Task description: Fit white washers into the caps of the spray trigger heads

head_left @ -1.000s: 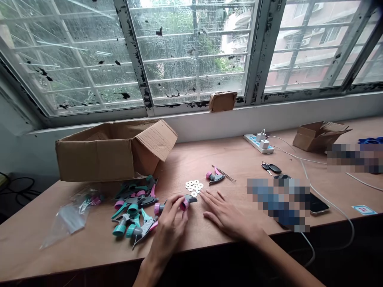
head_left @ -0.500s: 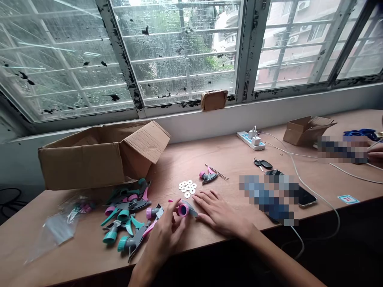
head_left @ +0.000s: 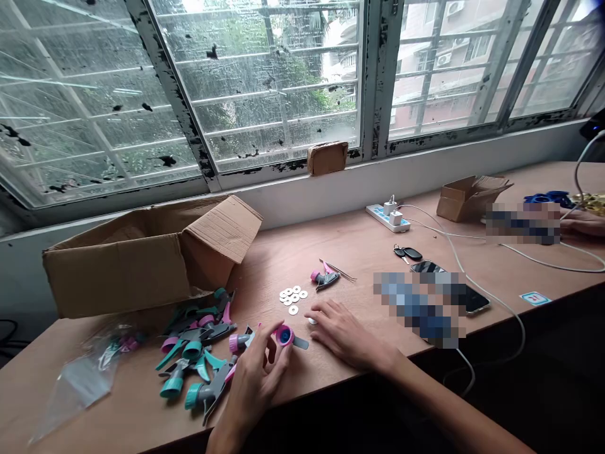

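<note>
My left hand (head_left: 259,362) is closed around a pink and grey trigger spray head (head_left: 284,335). Its pink collar faces up toward me, and its grey lever points right. Close by on the right, my right hand (head_left: 338,331) rests low over the table, with a white washer (head_left: 312,321) at its curled fingertips. Several more flat white washers (head_left: 293,309) lie just beyond the hands. Left of my left hand is a pile of teal, pink and grey spray heads (head_left: 193,350). Another spray head (head_left: 324,277) lies behind the washers, beside metal tweezers (head_left: 341,271).
A large open cardboard box (head_left: 113,277) stands at the back left, with a clear plastic bag (head_left: 85,378) in front. To the right are keys (head_left: 407,253), a phone (head_left: 475,299), a power strip (head_left: 378,217), cables and a smaller box (head_left: 456,200). Another person's hand (head_left: 583,222) shows far right.
The collar in my left hand has turned more upward. My right fingers have drawn in, and a white washer now shows at their tips. The whole view has shifted slightly.
</note>
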Demonstrator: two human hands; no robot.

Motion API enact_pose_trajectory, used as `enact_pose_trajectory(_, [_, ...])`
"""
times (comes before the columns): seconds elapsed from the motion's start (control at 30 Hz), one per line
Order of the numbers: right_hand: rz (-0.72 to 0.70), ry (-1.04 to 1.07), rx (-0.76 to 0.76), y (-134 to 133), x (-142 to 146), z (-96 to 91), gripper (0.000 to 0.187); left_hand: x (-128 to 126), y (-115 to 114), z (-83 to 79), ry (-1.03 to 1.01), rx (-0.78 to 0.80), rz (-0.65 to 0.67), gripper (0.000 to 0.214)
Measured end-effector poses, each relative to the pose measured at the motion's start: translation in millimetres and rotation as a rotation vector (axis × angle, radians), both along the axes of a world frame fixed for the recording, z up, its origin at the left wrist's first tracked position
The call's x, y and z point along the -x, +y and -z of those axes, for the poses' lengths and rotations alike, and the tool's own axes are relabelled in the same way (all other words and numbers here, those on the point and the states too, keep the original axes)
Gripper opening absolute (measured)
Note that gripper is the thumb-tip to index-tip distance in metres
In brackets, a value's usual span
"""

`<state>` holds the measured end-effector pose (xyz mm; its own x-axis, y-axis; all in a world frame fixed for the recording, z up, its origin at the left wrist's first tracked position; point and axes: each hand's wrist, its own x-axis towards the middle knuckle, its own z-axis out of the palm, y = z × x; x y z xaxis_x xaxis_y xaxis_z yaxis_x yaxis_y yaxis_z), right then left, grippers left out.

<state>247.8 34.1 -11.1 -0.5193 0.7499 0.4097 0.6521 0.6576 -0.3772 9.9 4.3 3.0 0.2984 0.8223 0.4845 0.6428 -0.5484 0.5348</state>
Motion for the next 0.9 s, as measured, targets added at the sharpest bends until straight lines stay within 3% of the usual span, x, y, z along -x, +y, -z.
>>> enact_pose_trajectory(0.1, [0.095,0.055,-0.023,0,1,1.5,0.031,2,1,4.0,-0.031,0.002,-0.016,0.042])
enact_pose_trajectory(0.3, [0.140,0.104,0.049,4,-2,5.1,0.016,1,1,0.4,0.127,-0.047,0.090,0.031])
enact_pose_trajectory(0.5, [0.102,0.097,0.070,5,-4,8.8,0.025,-2,1,-2.1,0.198,-0.030,0.130,0.031])
enact_pose_trajectory(0.83, [0.040,0.286,0.175,6,-7,4.5,0.004,-2,0,-2.8,0.224,0.045,0.118,0.033])
enact_pose_trajectory(0.9, [0.017,0.346,0.192,2,-3,1.9,0.008,-2,0,-2.6,0.219,0.041,0.119,0.033])
